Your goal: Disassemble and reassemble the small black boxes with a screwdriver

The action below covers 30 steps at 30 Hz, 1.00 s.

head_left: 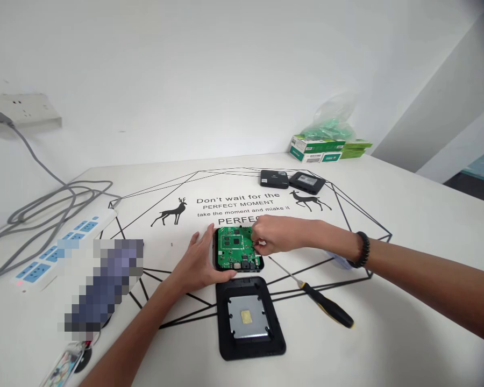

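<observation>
An opened black set-top box (216, 263) lies on the table with its green circuit board (234, 243) facing up. My left hand (201, 263) holds the box's left side, thumb along the near edge and fingers at the far left corner. Over the board's right side, my right hand (268, 235) is closed in a pinch; whatever its fingertips hold is hidden. Nearer to me lies the box's black cover (250, 346), inner side up, with a metal plate (248, 317) bearing a yellowish pad. A screwdriver (326, 305) with a black and yellow handle rests to the right, tip toward the box.
Two black boxes (274, 179) lie farther back. Green and white cartons (318, 149) with a plastic bag (331, 121) stand against the wall. On the left are a power strip (64, 247), a coiled grey cable (70, 188), a blurred-out object (105, 290) and a keychain tag (64, 365).
</observation>
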Motion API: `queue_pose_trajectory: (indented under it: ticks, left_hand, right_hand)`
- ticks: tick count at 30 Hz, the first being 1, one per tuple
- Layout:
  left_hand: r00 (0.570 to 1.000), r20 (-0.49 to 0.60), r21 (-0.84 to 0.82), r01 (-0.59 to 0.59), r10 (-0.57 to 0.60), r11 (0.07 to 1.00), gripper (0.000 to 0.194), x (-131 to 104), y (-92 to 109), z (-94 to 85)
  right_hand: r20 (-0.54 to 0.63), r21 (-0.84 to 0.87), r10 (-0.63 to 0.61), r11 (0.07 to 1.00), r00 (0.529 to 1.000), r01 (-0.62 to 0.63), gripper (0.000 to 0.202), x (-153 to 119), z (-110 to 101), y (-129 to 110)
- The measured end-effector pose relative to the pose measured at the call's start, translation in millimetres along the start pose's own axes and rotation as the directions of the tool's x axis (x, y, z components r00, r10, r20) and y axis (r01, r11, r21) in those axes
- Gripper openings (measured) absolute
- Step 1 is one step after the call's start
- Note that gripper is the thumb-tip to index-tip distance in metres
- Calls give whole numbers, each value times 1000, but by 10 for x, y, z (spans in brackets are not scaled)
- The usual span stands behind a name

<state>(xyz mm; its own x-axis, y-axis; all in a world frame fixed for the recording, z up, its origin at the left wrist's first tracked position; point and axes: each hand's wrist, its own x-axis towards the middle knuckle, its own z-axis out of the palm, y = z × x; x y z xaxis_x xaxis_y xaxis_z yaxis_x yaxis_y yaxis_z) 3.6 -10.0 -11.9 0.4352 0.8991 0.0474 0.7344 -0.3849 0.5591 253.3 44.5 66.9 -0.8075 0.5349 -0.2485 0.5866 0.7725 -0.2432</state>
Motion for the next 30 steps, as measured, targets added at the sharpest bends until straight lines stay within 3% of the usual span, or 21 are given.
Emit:
queue_pose_trajectory:
  ticks: [5,12,19,30]
  left_hand:
    - [1000,-13,10,-19,20,1000,120,8,3,10]
    - [1000,12,-11,-25,25,1000,121,1,12,-2]
    - [994,-14,-1,-109,108,994,100,-8,44,-41]
    - [997,-10,35,-76,77,996,88,-14,-4,8]
  right_hand:
    - [54,39,-3,999,999,1,24,25,-18,-6]
    - [51,-76,18,997,999,-14,21,19,18,-46]
    - [41,-126,57,991,998,-52,21,-6,30,-104]
    - [43,-163,182,971,982,-173,23,5,25,-281]
